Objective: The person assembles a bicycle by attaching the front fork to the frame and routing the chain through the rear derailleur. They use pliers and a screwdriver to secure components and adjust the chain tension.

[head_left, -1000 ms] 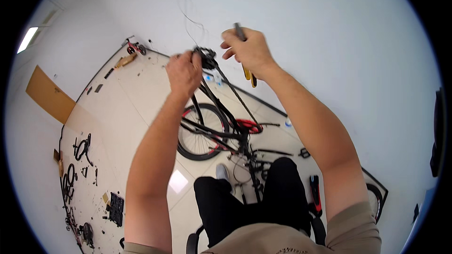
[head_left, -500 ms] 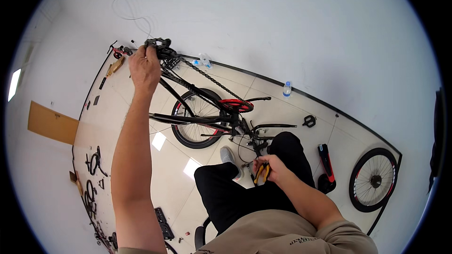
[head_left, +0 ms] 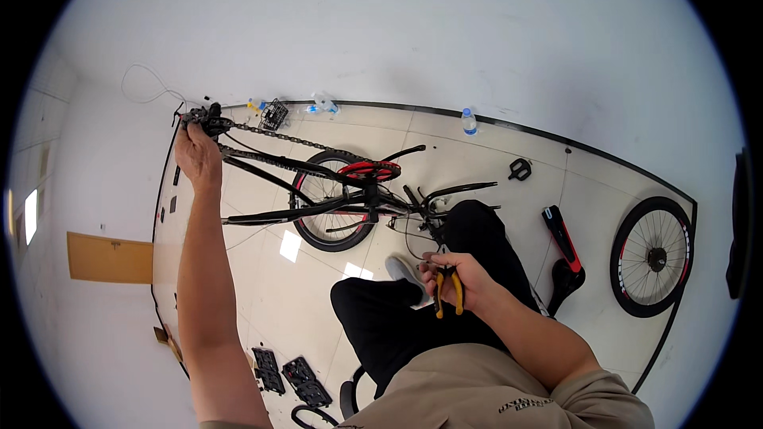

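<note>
My left hand (head_left: 199,157) reaches far out to the left, its fingers closed on the black rear derailleur (head_left: 208,119) at the end of a bicycle frame (head_left: 274,205). A thin pale cable (head_left: 147,100) loops out beyond the derailleur against the wall. From there the chain (head_left: 286,137) runs to a red chainring (head_left: 369,170). Close to my lap, my right hand (head_left: 470,276) grips pliers (head_left: 458,292) with yellow handles, their jaws pointing away from me. A spoked wheel (head_left: 319,236) shows behind the frame.
A loose wheel (head_left: 625,258) leans at the right wall, near a black and red saddle with seatpost (head_left: 563,238). A pedal (head_left: 520,169) and a water bottle (head_left: 469,121) stand farther off. Tool cases (head_left: 307,382) lie at lower left; a black wire basket (head_left: 274,114) sits by the wall.
My left hand and the derailleur have shifted left and lower in view, and the cable loop has swung with them. My right hand has turned, showing more of the pliers.
</note>
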The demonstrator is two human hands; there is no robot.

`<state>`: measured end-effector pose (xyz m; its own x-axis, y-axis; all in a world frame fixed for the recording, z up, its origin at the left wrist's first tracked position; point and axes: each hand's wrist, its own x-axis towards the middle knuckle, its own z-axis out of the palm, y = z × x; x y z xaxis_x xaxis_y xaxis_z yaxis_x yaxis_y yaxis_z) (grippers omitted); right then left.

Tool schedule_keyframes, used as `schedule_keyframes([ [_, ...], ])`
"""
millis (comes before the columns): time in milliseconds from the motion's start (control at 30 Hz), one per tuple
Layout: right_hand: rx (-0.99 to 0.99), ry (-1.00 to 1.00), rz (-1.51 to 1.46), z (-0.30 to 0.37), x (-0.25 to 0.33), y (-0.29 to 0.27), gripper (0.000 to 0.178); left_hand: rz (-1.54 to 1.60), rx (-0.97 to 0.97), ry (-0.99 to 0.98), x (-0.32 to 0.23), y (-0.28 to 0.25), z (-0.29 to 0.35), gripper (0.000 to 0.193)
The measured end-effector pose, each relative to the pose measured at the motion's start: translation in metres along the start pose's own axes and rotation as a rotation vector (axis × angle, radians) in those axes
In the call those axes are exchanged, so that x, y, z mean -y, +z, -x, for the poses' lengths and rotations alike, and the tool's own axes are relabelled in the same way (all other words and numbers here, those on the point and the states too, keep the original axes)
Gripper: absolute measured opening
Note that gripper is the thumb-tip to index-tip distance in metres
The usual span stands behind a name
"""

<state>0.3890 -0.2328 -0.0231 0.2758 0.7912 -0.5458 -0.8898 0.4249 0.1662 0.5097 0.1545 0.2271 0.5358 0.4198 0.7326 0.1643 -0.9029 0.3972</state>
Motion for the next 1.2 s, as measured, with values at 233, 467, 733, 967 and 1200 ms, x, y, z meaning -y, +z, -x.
schedule_keyframes([
  [233, -0.028, -0.057, 0.062, -0.004, -0.001, -0.008, 0.014, -0.089, -0.074, 0.074, 0.017, 0.009, -0.005, 0.036],
  [467, -0.062, -0.192, 0.349, -0.007, 0.002, 0.008, 0.019, -0.079, -0.088, 0.003, 0.012, 0.01, -0.002, 0.032],
  [733, -0.122, -0.762, 1.168, -0.061, 0.029, 0.141, 0.028, -0.04, -0.109, -0.015, -0.006, 0.007, 0.009, 0.029],
  [967, -0.176, -1.035, 1.84, -0.121, 0.058, 0.227, 0.039, 0.047, -0.186, 0.003, -0.011, 0.013, 0.01, 0.026],
  [1200, -0.115, -1.062, 1.962, -0.14, 0.062, 0.249, 0.025, -0.019, -0.141, 0.002, -0.008, 0.011, 0.012, 0.026],
])
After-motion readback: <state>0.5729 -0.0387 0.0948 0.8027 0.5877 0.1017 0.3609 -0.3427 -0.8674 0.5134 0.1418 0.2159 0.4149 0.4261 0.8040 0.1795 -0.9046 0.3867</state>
